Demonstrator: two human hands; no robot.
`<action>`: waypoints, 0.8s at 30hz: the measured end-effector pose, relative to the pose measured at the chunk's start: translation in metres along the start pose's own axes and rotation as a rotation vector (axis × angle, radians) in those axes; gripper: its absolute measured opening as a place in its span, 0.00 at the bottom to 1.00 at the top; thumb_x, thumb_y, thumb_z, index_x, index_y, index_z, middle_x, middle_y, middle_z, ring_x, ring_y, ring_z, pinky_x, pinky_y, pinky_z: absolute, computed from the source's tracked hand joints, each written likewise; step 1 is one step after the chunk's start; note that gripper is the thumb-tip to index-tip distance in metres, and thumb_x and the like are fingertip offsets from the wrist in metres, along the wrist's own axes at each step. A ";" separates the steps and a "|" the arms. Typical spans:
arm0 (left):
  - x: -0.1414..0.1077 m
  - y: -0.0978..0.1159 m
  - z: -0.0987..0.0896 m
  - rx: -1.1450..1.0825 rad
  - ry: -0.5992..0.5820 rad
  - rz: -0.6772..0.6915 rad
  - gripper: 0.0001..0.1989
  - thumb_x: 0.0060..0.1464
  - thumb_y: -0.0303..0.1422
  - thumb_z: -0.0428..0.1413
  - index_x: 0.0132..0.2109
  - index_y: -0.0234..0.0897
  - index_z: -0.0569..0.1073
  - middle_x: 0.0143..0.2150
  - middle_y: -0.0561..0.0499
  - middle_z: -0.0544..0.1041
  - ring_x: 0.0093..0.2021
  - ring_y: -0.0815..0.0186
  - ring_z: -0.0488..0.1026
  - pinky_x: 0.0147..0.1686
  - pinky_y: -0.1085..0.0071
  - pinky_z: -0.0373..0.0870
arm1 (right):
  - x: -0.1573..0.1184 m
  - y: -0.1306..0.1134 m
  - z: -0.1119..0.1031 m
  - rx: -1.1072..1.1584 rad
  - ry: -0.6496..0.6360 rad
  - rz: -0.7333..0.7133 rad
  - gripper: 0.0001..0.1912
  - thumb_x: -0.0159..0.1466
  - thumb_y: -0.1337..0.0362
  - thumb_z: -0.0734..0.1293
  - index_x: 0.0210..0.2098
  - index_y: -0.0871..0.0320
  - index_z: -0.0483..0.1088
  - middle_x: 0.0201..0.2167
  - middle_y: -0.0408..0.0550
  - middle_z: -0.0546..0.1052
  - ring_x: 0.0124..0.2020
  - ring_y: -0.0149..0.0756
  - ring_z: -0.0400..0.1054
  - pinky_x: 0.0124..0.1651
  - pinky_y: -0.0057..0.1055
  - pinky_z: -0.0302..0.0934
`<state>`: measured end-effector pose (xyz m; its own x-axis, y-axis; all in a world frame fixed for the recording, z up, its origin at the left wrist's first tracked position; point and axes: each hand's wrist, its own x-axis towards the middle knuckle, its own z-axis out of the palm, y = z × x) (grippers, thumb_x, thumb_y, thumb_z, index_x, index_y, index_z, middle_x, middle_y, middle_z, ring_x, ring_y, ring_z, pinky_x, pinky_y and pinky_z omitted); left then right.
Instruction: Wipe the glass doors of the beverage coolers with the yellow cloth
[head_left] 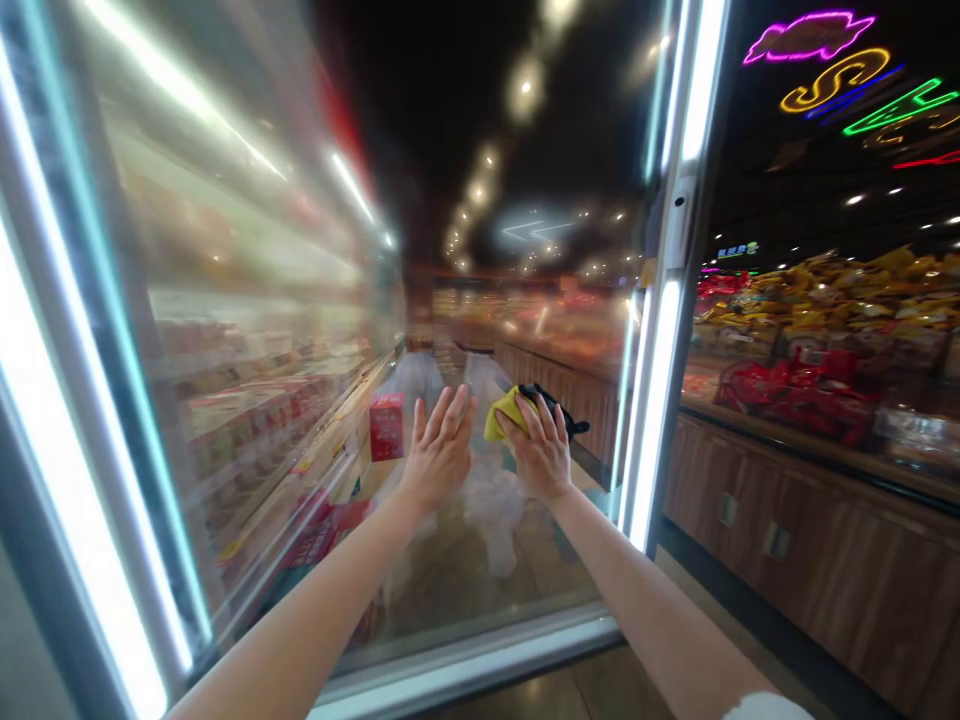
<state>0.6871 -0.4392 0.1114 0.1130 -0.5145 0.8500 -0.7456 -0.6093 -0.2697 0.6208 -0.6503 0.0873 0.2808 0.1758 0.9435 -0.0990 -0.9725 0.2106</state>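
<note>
A large glass door pane [487, 560] with a lit metal frame stands in front of me. Against the glass, at the middle of the view, my left hand [441, 450] lies flat with its fingers stretched and holds nothing. To its right my right hand [541, 450] presses a yellow and black cloth [507, 412] to the pane. The cloth's dark part sticks out past the fingers on the right. Faint pale reflections show in the glass around both hands.
Bright light strips [660, 400] run up the door's edges. Left, shelves of packaged goods [262, 410] and a red box [387, 426] show blurred through or in the glass. Right, a wood-panelled counter [810, 550] holds heaps of red and yellow packets [802, 395]. Neon signs hang above.
</note>
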 end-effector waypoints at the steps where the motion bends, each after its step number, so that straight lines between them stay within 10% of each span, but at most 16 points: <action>1: 0.001 0.001 0.001 -0.006 0.001 0.002 0.47 0.57 0.28 0.53 0.77 0.40 0.39 0.78 0.42 0.48 0.77 0.51 0.41 0.74 0.42 0.33 | 0.012 0.006 -0.003 -0.001 -0.008 0.006 0.29 0.68 0.67 0.64 0.66 0.39 0.64 0.71 0.44 0.62 0.73 0.48 0.48 0.73 0.55 0.43; 8: 0.000 0.007 0.005 -0.005 -0.037 0.069 0.45 0.58 0.28 0.52 0.77 0.40 0.39 0.77 0.42 0.48 0.77 0.53 0.41 0.74 0.45 0.37 | 0.002 0.049 0.001 -0.019 0.202 0.375 0.27 0.72 0.66 0.57 0.70 0.50 0.60 0.72 0.56 0.58 0.74 0.51 0.45 0.69 0.59 0.51; 15: 0.022 0.029 0.022 -0.022 -0.053 0.139 0.45 0.57 0.29 0.54 0.76 0.39 0.43 0.77 0.42 0.50 0.77 0.53 0.42 0.74 0.44 0.34 | 0.009 0.076 -0.014 -0.010 0.031 0.154 0.27 0.70 0.68 0.59 0.67 0.46 0.64 0.73 0.50 0.58 0.75 0.48 0.43 0.72 0.56 0.49; 24: 0.028 0.048 0.042 -0.071 -0.071 0.227 0.45 0.55 0.29 0.54 0.76 0.37 0.44 0.77 0.43 0.50 0.77 0.53 0.41 0.74 0.45 0.33 | -0.019 0.116 -0.011 0.022 0.144 0.410 0.29 0.70 0.68 0.55 0.71 0.54 0.58 0.74 0.58 0.54 0.75 0.48 0.45 0.70 0.57 0.54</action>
<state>0.6819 -0.5083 0.1034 -0.0187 -0.6757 0.7369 -0.8011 -0.4309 -0.4155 0.5938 -0.7653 0.0969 0.0864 -0.2079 0.9743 -0.1535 -0.9691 -0.1932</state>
